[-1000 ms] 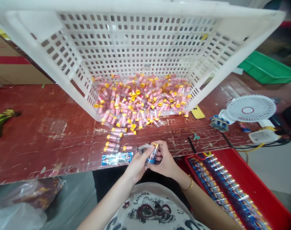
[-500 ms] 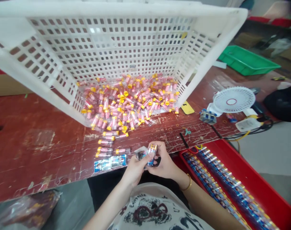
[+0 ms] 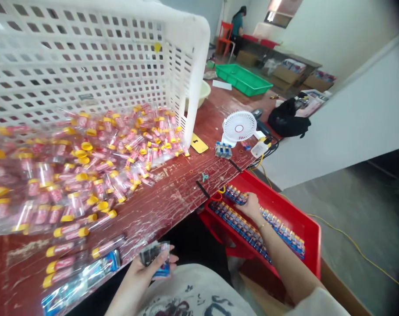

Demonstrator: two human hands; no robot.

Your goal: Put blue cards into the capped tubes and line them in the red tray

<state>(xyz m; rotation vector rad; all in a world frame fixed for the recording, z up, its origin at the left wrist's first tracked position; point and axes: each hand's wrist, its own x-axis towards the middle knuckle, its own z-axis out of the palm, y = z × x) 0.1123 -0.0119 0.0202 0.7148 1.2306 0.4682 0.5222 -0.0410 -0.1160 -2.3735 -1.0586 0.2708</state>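
My left hand point(image 3: 150, 265) is closed round a few flat, blue-and-clear plastic packets point(image 3: 162, 261), thumb on top, at the table's front edge. To the right, my right hand point(image 3: 250, 206) reaches into the red tray point(image 3: 309, 224), its fingers closed round a small blue-and-yellow pack point(image 3: 241, 199) in the far row. Two rows of such packs point(image 3: 285, 235) stand in the tray. Left of my left hand lie several clear tubes with yellow caps and pink contents point(image 3: 66, 248), beside a strip of shiny blue wrappers point(image 3: 84, 281).
A big white basket point(image 3: 199, 66) lies on its side, spilling many yellow-capped tubes onto the red-brown table point(image 3: 173, 193). Beyond are a yellow card point(image 3: 198, 144), a small white fan point(image 3: 239, 126), cables and a green tray point(image 3: 244, 80). A person point(image 3: 238, 26) sits far off.
My right hand has parted from my left and moved right into the red tray with a small pack. My left hand keeps the flat packets. The view has swung right.
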